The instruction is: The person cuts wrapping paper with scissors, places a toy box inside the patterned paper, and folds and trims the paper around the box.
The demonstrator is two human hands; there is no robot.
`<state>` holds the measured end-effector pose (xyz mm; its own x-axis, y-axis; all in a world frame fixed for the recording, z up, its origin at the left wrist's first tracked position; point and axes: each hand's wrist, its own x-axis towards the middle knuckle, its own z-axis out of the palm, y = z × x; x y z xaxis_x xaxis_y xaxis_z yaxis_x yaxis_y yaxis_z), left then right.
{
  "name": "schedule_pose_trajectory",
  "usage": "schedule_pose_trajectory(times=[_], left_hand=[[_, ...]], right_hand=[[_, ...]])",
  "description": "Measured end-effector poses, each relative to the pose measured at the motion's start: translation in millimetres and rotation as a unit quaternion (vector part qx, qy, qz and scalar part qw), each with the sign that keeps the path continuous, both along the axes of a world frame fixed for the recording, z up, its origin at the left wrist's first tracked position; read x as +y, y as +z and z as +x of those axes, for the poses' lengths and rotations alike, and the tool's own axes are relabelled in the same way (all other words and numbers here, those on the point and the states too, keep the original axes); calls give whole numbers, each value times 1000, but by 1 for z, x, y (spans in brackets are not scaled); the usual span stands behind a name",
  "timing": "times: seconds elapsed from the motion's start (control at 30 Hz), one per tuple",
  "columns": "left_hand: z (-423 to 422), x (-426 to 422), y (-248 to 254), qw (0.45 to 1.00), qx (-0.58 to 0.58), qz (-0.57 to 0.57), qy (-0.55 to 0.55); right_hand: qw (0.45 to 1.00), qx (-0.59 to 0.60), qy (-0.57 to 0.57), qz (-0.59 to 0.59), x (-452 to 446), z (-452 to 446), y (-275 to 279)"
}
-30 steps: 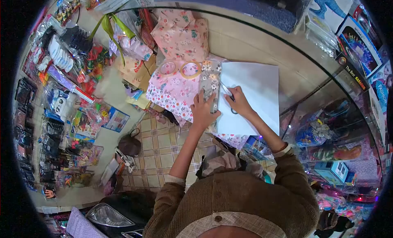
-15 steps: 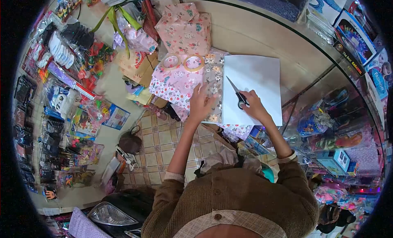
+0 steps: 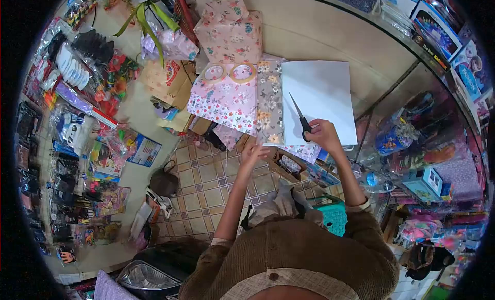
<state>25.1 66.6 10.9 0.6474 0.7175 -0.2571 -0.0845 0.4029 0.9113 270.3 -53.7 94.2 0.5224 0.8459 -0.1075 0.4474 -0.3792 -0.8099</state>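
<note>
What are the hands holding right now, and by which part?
The right hand holds the scissors by the black handles, blades pointing away from the person. The left hand shows nothing in its grasp.

Top (image 3: 330, 251): brown, finely ribbed
Collar (image 3: 322, 283): wide, beige, woven look
Button (image 3: 273, 276): round, dark brown, on the collar
Cuffs (image 3: 221, 242): pale beige
Lower garment (image 3: 282, 201): pale greyish, creased, mostly hidden

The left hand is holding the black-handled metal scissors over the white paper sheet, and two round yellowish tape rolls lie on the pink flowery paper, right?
Not the left hand: the head view shows the right hand holding the black-handled metal scissors over the white paper sheet. The two round yellowish tape rolls do lie on the pink flowery paper.
</note>
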Motion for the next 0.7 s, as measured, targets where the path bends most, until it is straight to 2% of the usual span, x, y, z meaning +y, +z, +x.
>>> schedule_pose_trajectory(times=[0.1,0.13,0.17,0.23,0.33,0.43,0.47,0.57,0.6,0.7], left_hand=[[12,-25,24,999,19,-33,21],[12,-28,25,999,8,-48,8],[12,-27,18,998,0,-66,16],[16,-23,2,994,-18,-101,31],[27,-29,4,996,-3,-81,39],[39,-37,14,992,35,-114,32],[41,-36,1,992,29,-117,30],[49,-36,3,991,71,-97,51],[52,-41,20,989,35,-98,107],[51,-39,18,990,26,-79,115]], right_hand=[[981,121,26,153,-22,-26,-28],[968,184,39,169,-32,-39,-29],[940,287,-6,186,-36,-58,-37],[915,332,14,228,-51,-82,-43],[884,434,31,168,-69,-101,-46],[889,441,-6,119,-83,-130,-37],[882,455,-6,122,-89,-134,-55],[891,430,11,145,-104,-152,-69],[908,399,19,129,-106,-155,-72],[904,405,32,134,-101,-160,-75]])
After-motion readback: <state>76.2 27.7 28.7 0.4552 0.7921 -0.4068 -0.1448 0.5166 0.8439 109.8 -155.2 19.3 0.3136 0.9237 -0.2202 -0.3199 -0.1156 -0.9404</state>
